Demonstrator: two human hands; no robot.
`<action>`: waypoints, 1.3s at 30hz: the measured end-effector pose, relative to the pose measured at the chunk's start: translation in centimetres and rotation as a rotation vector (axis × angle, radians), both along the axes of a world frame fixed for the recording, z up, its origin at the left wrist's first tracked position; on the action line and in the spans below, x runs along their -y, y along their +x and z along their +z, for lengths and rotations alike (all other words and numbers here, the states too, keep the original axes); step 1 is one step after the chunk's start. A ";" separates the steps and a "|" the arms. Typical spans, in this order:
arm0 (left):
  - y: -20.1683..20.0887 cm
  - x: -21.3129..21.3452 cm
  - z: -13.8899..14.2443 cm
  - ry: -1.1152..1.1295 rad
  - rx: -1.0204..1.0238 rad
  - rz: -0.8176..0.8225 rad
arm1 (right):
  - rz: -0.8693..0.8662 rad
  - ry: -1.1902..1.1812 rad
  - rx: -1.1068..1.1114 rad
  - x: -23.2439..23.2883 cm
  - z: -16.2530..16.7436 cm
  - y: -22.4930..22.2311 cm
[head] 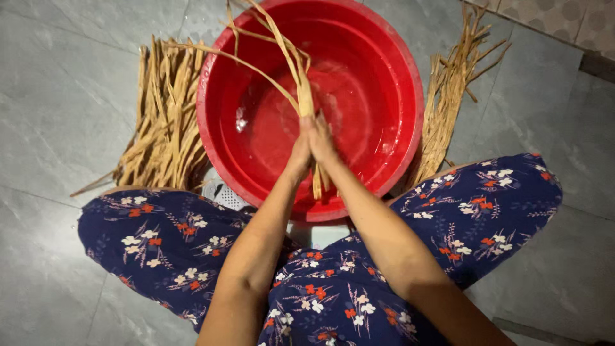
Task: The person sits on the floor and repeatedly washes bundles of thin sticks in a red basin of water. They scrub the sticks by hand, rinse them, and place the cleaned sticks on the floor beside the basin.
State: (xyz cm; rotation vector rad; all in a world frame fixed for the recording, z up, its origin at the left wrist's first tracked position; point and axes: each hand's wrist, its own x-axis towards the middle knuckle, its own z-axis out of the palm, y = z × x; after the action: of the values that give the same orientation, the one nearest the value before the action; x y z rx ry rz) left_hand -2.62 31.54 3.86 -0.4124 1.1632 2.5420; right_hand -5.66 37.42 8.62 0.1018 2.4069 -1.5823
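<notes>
View from the head camera, looking down over a red plastic basin (384, 83) that stands on a grey tiled floor (57, 90) in the upper middle of the frame. The left hand (298, 152) and the right hand (322, 142) meet palm to palm at the centre of the frame, above the near part of the basin; the grip of both is pressed together around a strand of tan fibre strips (303, 96). The strand rises from between the palms toward the upper middle of the frame, its loose ends arching over the far rim, and short ends hang below the hands toward the near rim. Shallow water lies in the basin. A bundle of dry strips (163, 122) lies on the floor at the left of the basin, touching its wall; a second bundle (448, 96) lies at the right, also against the wall. Knees in a dark blue flowered garment (166, 237) fill the lower frame, with a pale perforated object (224, 192), mostly hidden, between the left knee and the basin.
</notes>
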 end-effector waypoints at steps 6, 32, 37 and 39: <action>-1.6 6.3 0.9 -0.553 -0.025 0.248 | -0.050 -0.104 -0.007 -6.9 -1.5 -3.7; 3.6 3.3 -4.7 -0.447 0.111 -0.180 | -0.009 -0.210 0.494 -2.8 -6.0 5.0; 3.7 3.6 -3.6 -0.519 0.480 -0.388 | 0.162 0.172 0.493 -3.3 -4.5 4.8; 3.7 3.9 -3.6 -0.597 0.449 -0.303 | 0.241 0.227 0.404 -3.9 -4.3 4.6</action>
State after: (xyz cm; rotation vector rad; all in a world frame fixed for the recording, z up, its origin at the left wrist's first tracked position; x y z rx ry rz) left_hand 1.08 27.68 0.26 -0.8200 1.6254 1.6919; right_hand -1.05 41.37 4.29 0.1509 2.1734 -1.0629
